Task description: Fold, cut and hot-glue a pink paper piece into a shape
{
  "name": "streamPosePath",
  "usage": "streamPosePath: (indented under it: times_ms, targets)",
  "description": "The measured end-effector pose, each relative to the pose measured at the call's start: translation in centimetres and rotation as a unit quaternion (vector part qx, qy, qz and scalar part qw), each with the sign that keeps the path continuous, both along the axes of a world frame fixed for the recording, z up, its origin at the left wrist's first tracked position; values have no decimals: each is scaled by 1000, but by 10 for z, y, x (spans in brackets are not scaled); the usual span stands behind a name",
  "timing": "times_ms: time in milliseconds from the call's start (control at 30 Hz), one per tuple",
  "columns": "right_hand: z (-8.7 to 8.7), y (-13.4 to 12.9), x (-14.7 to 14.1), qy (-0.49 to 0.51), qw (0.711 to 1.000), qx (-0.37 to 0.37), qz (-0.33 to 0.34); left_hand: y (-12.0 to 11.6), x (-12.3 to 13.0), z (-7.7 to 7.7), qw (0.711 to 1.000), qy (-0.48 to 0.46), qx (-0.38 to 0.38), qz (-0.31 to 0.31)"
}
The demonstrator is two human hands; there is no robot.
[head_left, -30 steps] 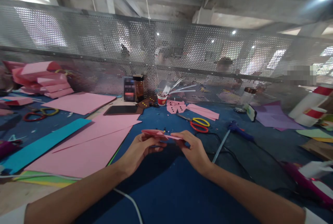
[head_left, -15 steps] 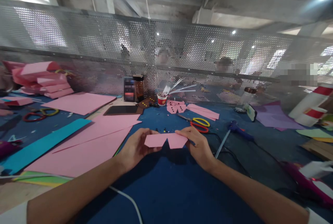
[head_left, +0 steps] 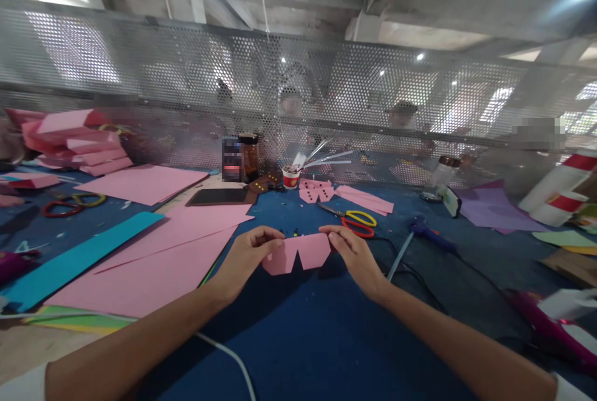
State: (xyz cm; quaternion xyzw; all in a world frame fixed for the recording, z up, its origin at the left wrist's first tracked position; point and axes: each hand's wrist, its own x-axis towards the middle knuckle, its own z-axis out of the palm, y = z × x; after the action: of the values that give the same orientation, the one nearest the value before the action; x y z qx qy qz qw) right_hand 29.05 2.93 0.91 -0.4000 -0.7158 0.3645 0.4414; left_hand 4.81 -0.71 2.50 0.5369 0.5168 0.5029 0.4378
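Note:
A pink paper piece [head_left: 310,252] with a V-shaped notch in its lower edge hangs between my hands above the blue table. My left hand [head_left: 247,259] pinches its left end, thumb on the near face. At the upper right corner, my right hand [head_left: 353,255] grips it with thumb and fingers. Beyond lies a similar pink cutout with dark dots [head_left: 316,191], beside pink strips [head_left: 364,198] and scissors with yellow and red handles [head_left: 358,222].
Large pink sheets [head_left: 153,264] and a teal strip [head_left: 88,258] cover the left side. A blue glue gun [head_left: 431,236] with its cable lies right. A paper cup [head_left: 291,178] and dark jar [head_left: 250,157] stand near the perforated screen [head_left: 326,90].
The pink piece has tilted so that more of its face shows, and its lower edge is nearer. My left thumb now lies over its near side; my right fingers have shifted along the top edge.

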Motion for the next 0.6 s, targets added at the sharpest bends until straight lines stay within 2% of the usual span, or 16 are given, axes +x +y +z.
streamPosePath:
  times_ms: [133, 600]
  targets:
    - [-5, 3, -2, 0, 1000, 0, -4, -2, 2, 4, 999, 41, 16, 0]
    - [-7, 7, 0, 6, 1000, 20, -15, -6, 4, 8, 997, 45, 7, -60]
